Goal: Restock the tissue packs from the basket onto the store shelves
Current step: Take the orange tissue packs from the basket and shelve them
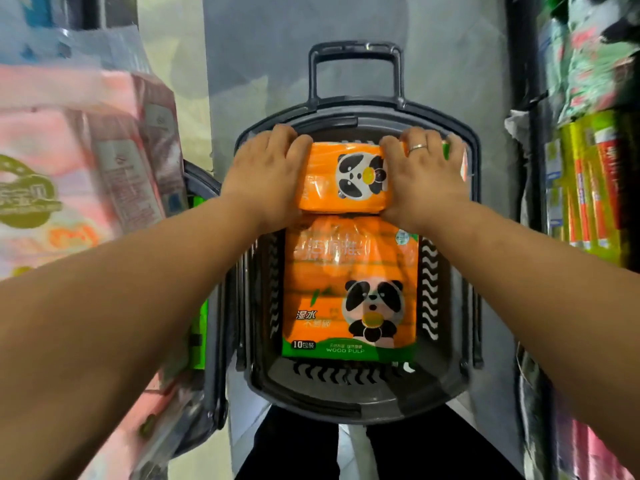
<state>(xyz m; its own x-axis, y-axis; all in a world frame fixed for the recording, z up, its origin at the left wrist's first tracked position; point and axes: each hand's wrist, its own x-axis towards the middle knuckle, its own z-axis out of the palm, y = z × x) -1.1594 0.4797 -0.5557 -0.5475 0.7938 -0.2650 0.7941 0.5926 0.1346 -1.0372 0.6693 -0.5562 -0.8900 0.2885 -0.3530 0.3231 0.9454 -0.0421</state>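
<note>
- An orange panda-printed tissue pack (346, 178) is at the far end of the dark grey basket (346, 408), grasped on either side by the left hand (266, 171) and the right hand (422, 174).
- A larger orange pack (349, 289) lies flat nearer the person.
- The basket stands on a grey floor (277, 46) in a narrow aisle.
- The pink shelf goods (69, 168) on the left and the yellow-green goods (588, 174) on the right are blurred, and the fingertips are hidden behind the pack.

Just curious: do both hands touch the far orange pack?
Touching. Head view shows left hand and right hand clasping the far orange pack at both ends.
</note>
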